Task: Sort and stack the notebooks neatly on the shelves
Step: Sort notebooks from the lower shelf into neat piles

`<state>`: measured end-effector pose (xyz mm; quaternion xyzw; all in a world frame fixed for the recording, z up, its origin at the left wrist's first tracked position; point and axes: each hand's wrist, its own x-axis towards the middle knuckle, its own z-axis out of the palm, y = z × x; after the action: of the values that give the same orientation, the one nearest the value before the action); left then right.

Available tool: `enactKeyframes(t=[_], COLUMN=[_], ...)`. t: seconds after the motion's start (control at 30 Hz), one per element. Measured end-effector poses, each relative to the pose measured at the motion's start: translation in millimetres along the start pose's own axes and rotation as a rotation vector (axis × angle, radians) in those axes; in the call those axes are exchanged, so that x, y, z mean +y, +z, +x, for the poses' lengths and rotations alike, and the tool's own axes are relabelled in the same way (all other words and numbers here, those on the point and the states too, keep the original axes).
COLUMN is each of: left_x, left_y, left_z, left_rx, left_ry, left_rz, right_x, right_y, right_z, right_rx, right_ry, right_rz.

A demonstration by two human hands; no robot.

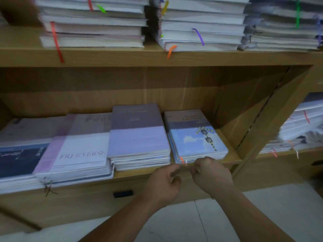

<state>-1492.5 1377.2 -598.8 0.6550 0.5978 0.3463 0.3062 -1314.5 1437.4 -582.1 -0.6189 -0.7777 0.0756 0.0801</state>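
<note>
- Two hands sit close together at the front lip of the lower shelf (234, 160): L hand (162, 182) and R hand (212, 173), w/ a small gap btwn them.
- L hand: fingers curled, thumb & forefinger tips reach toward R hand. It's blurred, so can't tell if they pinch anything.
- R hand: knuckles up, fingers curled under at the shelf lip. Can't tell what it grips, if anything.
- Just above the gap btwn the hands, an orange ribbon (181, 159) and a white ribbon (186, 161) hang out of the sky-cover stack (197, 137). That stack's front edge lies right beyond R hand's knuckles.
- Beyond L hand: purple stack (138, 133), lying flat, just beside the sky-cover stack.
- Further out on L hand's side: FREEVERSE stack (78, 149), just beside the purple one. Past it is the dark-blue stack (19, 158), partly out of frame.
- Well above both hands: upper shelf (104, 56) w/ tall notebook piles (201, 27), page edges outward, coloured ribbons hanging down.
- Out past R hand, beyond the upright panel (272, 109): side pile (300, 123), blurred.
- Below L hand: black handle (123, 194).
- Under both forearms: pale tiled floor (262, 206).
</note>
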Motion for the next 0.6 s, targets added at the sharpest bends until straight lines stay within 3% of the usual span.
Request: enactKeyframes(t=[0.17, 0.3, 0.43, 0.6], left_x=[-33, -72, -111, -138], left_y=[-69, -141, -184, -185], left_z=[-55, -97, -113, -111], left_rx=[0.091, 0.277, 0.368, 0.304], left_ry=[-0.158, -0.372, -0.393, -0.342], left_rz=[0.062, 0.085, 0.18, 0.129], right_x=[-95, -186, -252, -267], right_y=[-11, -1, 27, 55], right_z=[-14, -23, -21, -12], right_rx=[-0.141, -0.237, -0.271, -0.143], right_ry=[-0.23, -0.365, -0.44, -0.423], right_rz=[0.384, 0.513, 0.463, 0.296])
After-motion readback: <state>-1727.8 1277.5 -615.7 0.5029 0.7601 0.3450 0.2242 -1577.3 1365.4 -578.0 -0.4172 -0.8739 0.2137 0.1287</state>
